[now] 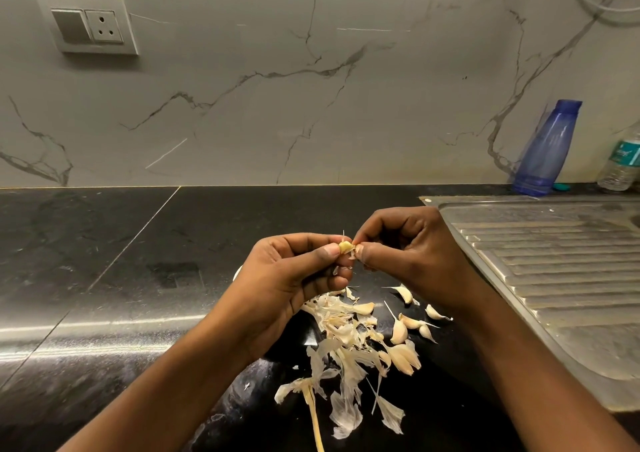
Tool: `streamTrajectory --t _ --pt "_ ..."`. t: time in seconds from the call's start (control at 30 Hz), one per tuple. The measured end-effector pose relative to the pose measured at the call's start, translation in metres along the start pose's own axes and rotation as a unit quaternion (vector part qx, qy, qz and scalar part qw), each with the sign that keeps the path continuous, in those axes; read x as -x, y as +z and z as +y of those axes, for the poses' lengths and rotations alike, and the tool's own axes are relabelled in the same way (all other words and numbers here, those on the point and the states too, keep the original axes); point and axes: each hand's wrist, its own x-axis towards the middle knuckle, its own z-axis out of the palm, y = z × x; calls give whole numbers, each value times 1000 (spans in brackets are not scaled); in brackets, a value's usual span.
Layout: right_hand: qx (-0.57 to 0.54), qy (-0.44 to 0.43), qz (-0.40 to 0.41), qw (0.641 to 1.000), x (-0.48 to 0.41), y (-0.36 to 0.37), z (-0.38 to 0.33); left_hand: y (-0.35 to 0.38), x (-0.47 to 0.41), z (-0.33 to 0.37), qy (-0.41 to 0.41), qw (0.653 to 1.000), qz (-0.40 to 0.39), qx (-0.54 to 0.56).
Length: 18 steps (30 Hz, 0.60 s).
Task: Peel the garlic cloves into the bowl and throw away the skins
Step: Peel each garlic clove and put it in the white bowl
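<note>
- Black polished bench (pixel 104 261) carries everything; a ribbed steel drainboard (pixel 554 278) is set into it on the right.
- Two hands work above the middle of the bench, raised clear of it.
- One garlic clove (pixel 345 246) sits between them: pale yellow, partly bared, with papery shreds hanging at its tip.
- Left hand (pixel 294 278) pinches this clove between thumb and forefinger, the other fingers curled beneath.
- Right hand (pixel 408 254) pinches the skin at the clove's right end with thumb and forefinger, the rest curled in.
- One loose heap of skins (pixel 343 330) lies on the bench below the hands, off-white and thin, with a single dry stalk (pixel 311 406) trailing nearer.
- About six unpeeled cloves (pixel 398 331) lie just right of the heap, cream with pointed tails; any others among the skins are hard to tell.
- Two bottles stand at the far right against the marble wall: one blue bottle (pixel 547 147) and one clear water bottle (pixel 620 164).
- One white wall plate (pixel 91 24) at far left holds one switch and one socket.
</note>
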Motion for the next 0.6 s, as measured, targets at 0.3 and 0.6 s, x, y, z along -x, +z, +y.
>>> streamTrajectory --t 0.3,0.6 --pt "-19 21 -15 999 -1 -1 -1 -2 2 -2 87 983 35 -156" --pt "-41 29 -46 998 -2 -1 -1 1 3 0 66 993 13 -92"
